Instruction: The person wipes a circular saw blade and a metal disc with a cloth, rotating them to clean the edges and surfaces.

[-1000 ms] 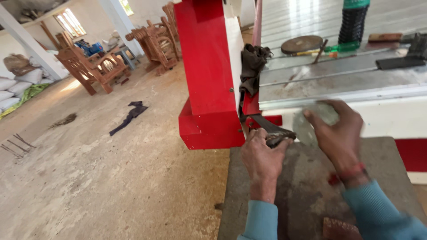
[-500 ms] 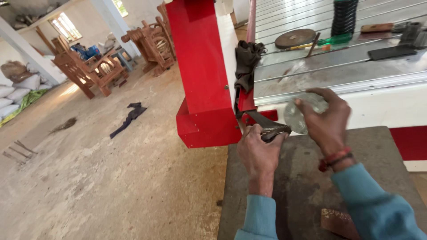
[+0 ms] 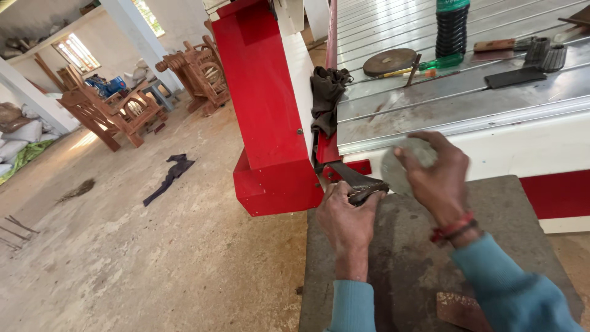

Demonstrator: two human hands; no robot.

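Left hand (image 3: 345, 216) grips a dark metal tool (image 3: 359, 183), fingers curled round its toothed end; right hand (image 3: 437, 173) pinches a grey round disc (image 3: 402, 165) just beside those fingers; grey slab (image 3: 399, 258) beneath both.

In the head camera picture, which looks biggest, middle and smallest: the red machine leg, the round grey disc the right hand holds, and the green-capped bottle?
1. Red machine leg, by far the biggest.
2. Green-capped bottle and round grey disc look about alike; the bottle is farther away and cut off at the top, so I won't rank them.
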